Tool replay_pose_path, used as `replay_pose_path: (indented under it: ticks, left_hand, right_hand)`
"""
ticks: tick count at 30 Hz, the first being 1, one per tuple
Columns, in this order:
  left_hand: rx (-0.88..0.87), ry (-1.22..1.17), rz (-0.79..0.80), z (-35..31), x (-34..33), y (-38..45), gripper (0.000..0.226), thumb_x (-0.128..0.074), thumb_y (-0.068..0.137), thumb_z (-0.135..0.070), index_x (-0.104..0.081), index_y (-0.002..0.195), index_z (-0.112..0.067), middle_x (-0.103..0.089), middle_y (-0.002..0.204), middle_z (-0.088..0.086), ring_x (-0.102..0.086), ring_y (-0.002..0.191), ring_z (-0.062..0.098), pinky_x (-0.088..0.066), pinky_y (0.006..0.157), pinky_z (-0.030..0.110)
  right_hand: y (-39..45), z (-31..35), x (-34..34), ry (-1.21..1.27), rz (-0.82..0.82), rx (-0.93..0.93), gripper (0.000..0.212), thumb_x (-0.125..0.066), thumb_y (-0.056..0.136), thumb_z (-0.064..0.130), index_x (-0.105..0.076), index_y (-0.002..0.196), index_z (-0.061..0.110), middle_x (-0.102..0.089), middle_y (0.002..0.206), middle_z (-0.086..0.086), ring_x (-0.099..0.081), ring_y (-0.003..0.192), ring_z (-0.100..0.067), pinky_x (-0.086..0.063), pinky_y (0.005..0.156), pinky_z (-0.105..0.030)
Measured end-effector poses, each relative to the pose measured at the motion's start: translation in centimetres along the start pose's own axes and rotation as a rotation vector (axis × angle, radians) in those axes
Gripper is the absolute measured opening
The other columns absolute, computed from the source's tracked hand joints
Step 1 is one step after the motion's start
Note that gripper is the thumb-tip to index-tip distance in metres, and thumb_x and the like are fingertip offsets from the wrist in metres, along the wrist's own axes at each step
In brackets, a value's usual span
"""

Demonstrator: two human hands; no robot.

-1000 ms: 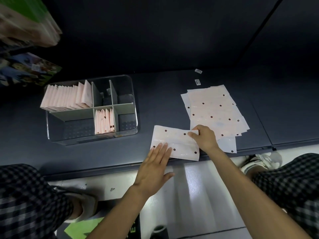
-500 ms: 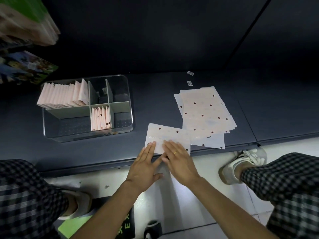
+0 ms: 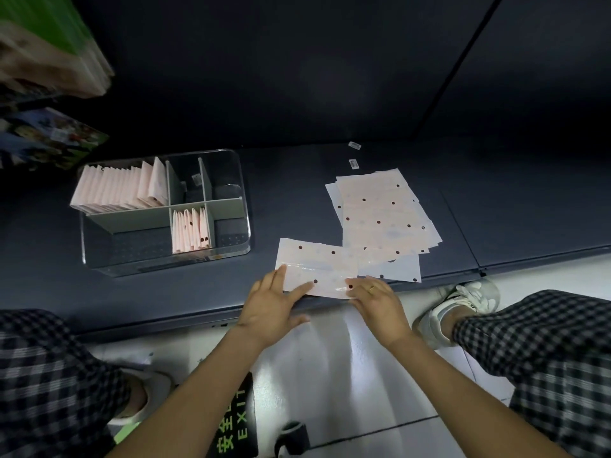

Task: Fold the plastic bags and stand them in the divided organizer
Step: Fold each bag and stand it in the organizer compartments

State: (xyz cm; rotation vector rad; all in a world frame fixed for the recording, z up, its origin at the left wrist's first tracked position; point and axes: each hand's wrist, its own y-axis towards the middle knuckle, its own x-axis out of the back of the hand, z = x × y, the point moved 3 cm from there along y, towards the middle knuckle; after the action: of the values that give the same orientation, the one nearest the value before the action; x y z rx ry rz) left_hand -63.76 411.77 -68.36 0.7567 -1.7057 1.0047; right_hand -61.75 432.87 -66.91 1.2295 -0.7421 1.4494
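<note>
Since half a second ago we've slid our hands apart: left hand (image 3: 271, 305) and right hand (image 3: 377, 300) press flat-fingered on the folded bag's (image 3: 317, 267) ends.

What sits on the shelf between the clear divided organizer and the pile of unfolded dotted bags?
In the head view, only bare dark shelf separates the organizer from the pile.

The books (image 3: 49, 54) at upper left are blurred and cut by the frame's edge. Two labels (image 3: 354, 155) on the table are too small to read. The folded bag (image 3: 317, 269) covers the stack's (image 3: 380, 213) near corner.
</note>
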Motion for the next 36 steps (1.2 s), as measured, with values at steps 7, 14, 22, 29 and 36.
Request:
replay_pose_path:
  ticks: [7, 14, 22, 29, 36]
  left_hand:
    - [0.004, -0.033, -0.045, 2.5, 1.8, 2.1, 0.073, -0.050, 0.086, -0.060, -0.027, 0.146, -0.025, -0.033, 0.141, -0.004, -0.034, 0.126, 0.018, -0.027, 0.102, 0.031]
    - [0.257, -0.482, -0.267, 4.5, 2.1, 4.2, 0.032, -0.063, 0.087, -0.036, -0.067, 0.112, -0.015, -0.058, 0.111, 0.001, -0.046, 0.106, 0.023, -0.035, 0.090, 0.030]
    - [0.476, -0.549, -0.471, 2.1, 2.1, 4.6, 0.037, -0.063, 0.088, -0.023, -0.054, 0.119, -0.005, -0.052, 0.112, 0.017, -0.047, 0.106, 0.034, -0.039, 0.090, 0.042]
    - [-0.040, -0.075, -0.210, -1.8, 0.1, 5.4, 0.075, -0.032, 0.093, -0.059, -0.014, 0.150, -0.013, -0.003, 0.159, 0.009, 0.001, 0.146, 0.026, 0.008, 0.118, 0.040]
    - [-0.049, 0.100, -0.061, 0.2, -1.1, 6.2, 0.078, -0.009, 0.087, -0.070, 0.018, 0.146, -0.027, 0.022, 0.154, 0.017, 0.021, 0.143, 0.029, 0.012, 0.117, 0.041]
  right_hand:
    - [1.9, -1.9, 0.4, 0.233, 0.223, -0.162, 0.011, -0.049, 0.096, 0.020, -0.060, 0.097, 0.016, -0.067, 0.103, 0.009, -0.059, 0.095, -0.013, -0.045, 0.081, -0.027]
    - [5.3, -2.9, 0.5, 0.447, 0.191, -0.387, 0.010, -0.039, 0.100, 0.023, -0.039, 0.092, 0.017, -0.040, 0.058, 0.007, -0.040, 0.058, -0.016, -0.031, 0.059, -0.032]
    - [9.4, -5.0, -1.4, 0.500, 0.295, -0.646, 0.016, -0.045, 0.097, 0.018, -0.054, 0.098, 0.006, -0.058, 0.094, -0.005, -0.049, 0.087, -0.020, -0.036, 0.072, -0.026]
    - [10.0, -5.6, -2.2, 0.405, 0.373, -0.673, 0.013, -0.047, 0.097, 0.023, -0.052, 0.095, 0.011, -0.061, 0.102, -0.011, -0.053, 0.085, -0.024, -0.040, 0.073, -0.029]
    - [10.2, -5.3, -1.9, 0.366, 0.387, -0.673, 0.016, -0.045, 0.097, 0.023, -0.052, 0.098, 0.009, -0.061, 0.106, -0.015, -0.054, 0.089, -0.028, -0.044, 0.081, -0.034]
